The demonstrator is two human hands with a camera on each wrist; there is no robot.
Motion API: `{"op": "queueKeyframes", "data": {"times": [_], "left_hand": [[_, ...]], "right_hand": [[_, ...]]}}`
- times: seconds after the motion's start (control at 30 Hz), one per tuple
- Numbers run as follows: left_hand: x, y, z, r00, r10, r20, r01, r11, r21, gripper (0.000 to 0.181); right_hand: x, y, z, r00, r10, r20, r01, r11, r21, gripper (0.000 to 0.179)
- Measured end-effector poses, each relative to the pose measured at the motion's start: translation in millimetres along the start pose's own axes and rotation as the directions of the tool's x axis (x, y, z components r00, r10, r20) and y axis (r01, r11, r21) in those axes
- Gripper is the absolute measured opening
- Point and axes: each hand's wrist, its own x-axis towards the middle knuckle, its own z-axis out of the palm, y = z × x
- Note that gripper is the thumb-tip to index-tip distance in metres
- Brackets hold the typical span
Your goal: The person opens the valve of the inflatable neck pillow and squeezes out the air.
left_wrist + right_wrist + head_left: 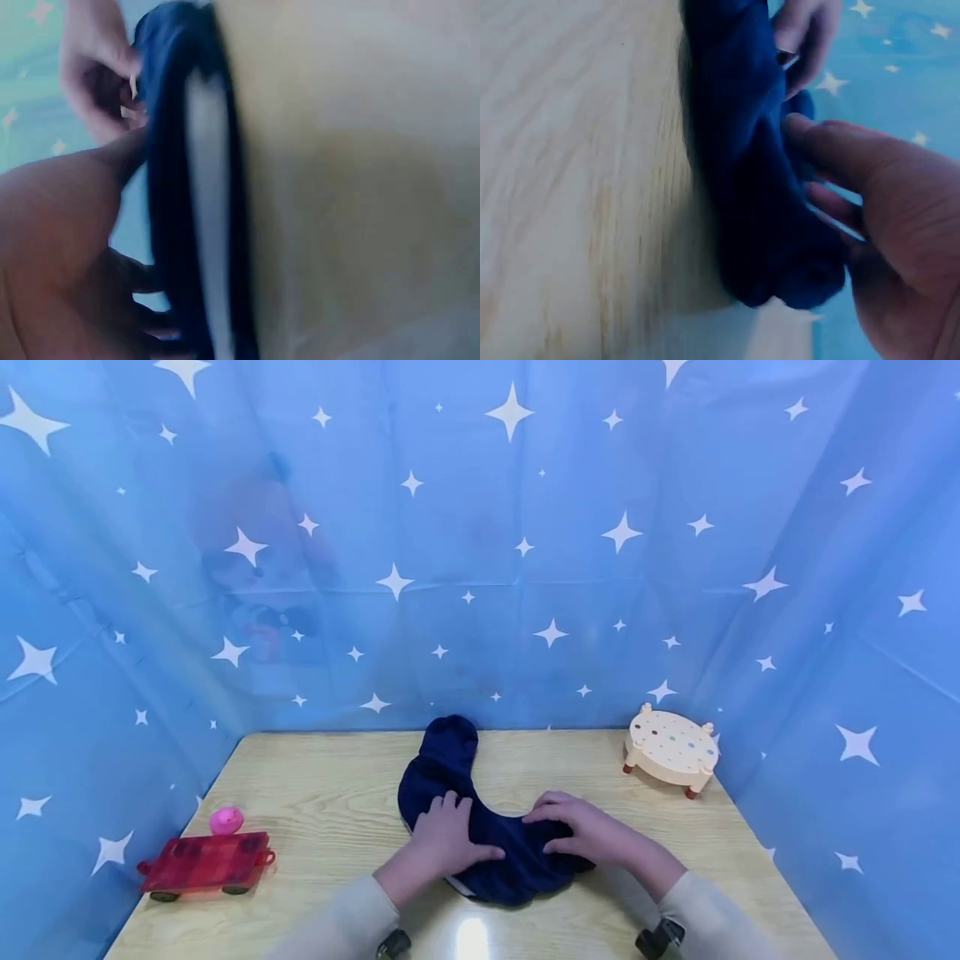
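Observation:
A dark blue curved neck pillow (pixel 491 847) lies on the table, one end pointing to the back and the other to the right. My left hand (pixel 446 839) grips its left part, thumb spread from the fingers. On the right part, my right hand (pixel 581 831) holds the fabric between curled fingers and thumb. A pale strip runs along the pillow (pixel 202 195) in the left wrist view, beside the left hand (pixel 60 240). The right wrist view has the pillow's rounded end (pixel 780 247) next to the right hand (pixel 907 217); some fingertips are hidden.
To the left stands a red wheeled toy cart (pixel 206 862), with a small pink toy (pixel 227 820) just behind it. A cream oval stool-like toy (pixel 671 747) with short legs is at the back right. Blue star-patterned curtains (pixel 480 543) border the wooden table (pixel 322 793).

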Motion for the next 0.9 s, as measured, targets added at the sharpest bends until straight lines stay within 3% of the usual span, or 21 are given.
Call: {"op": "queueKeyframes", "data": {"times": [0.13, 0.27, 0.37, 0.5, 0.6, 0.7, 0.83, 0.9], "left_hand": [[-8.6, 6.7, 9.8, 0.996, -0.029, 0.086, 0.024, 0.998, 0.051, 0.135], [-10.0, -0.2, 7.7, 0.989, -0.013, 0.150, 0.001, 0.997, 0.082, 0.142], [-8.6, -6.3, 6.3, 0.986, 0.003, 0.165, -0.020, 0.994, 0.103, 0.143], [-2.6, -20.6, 5.2, 0.975, 0.112, 0.191, -0.129, 0.989, 0.079, 0.144], [9.4, -36.8, 0.1, 0.939, 0.249, 0.238, -0.268, 0.962, 0.049, 0.141], [26.2, -51.1, -9.8, 0.875, 0.382, 0.297, -0.414, 0.909, 0.051, 0.140], [45.9, -58.3, -22.8, 0.792, 0.478, 0.380, -0.553, 0.825, 0.115, 0.141], [50.2, -56.0, -27.1, 0.772, 0.484, 0.412, -0.576, 0.807, 0.131, 0.140]], "right_hand": [[-6.1, 15.2, 8.8, 0.997, -0.030, 0.074, 0.033, 0.999, -0.033, 0.046], [-13.9, 27.9, 12.1, 0.997, -0.073, 0.037, 0.075, 0.996, -0.053, 0.054], [-16.9, 31.5, 13.0, 0.997, -0.065, 0.028, 0.067, 0.996, -0.057, 0.059], [-26.8, 14.0, 24.3, 0.999, -0.018, -0.032, 0.015, 0.995, -0.099, 0.061], [-34.0, -15.2, 42.5, 0.991, 0.029, -0.132, -0.052, 0.984, -0.171, 0.061], [-36.1, -50.0, 61.8, 0.976, 0.079, -0.203, -0.130, 0.960, -0.247, 0.062], [-29.4, -87.5, 76.0, 0.968, 0.172, -0.181, -0.216, 0.940, -0.262, 0.068], [-25.0, -97.1, 76.3, 0.962, 0.229, -0.146, -0.257, 0.940, -0.223, 0.071]]}}
